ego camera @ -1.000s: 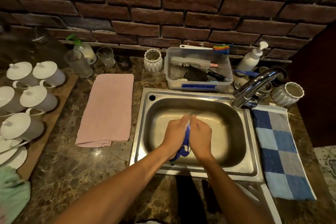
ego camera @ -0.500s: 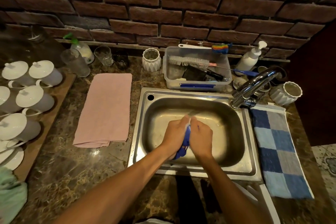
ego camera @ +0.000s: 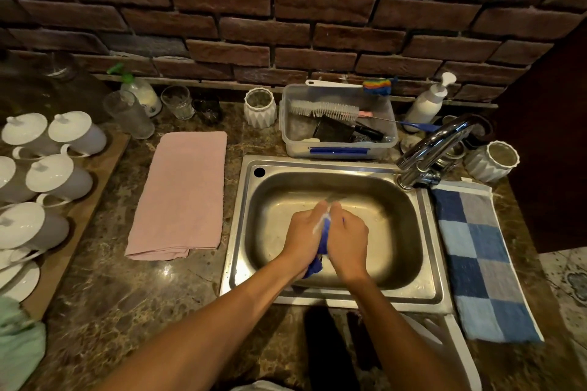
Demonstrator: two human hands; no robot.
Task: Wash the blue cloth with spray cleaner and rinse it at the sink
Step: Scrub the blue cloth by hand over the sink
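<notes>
A person's left hand point(ego camera: 303, 233) and right hand point(ego camera: 347, 243) clench a bunched blue cloth point(ego camera: 321, 246) between them over the basin of a steel sink point(ego camera: 427, 263), fingers curled around the fabric. A pink towel point(ego camera: 181, 194) lies on the counter beside the sink; a checked towel point(ego camera: 479, 263) lies opposite.

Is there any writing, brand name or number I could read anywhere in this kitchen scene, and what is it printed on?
None can be read.
White pump bottle: no label shows.
Green-nozzled spray bottle: its side is too blurred to show print.
Clear plastic box: only a plain blue strip on its front, no letters.
Checked blue towel, pink towel and sink: no tag or marking visible.
</notes>
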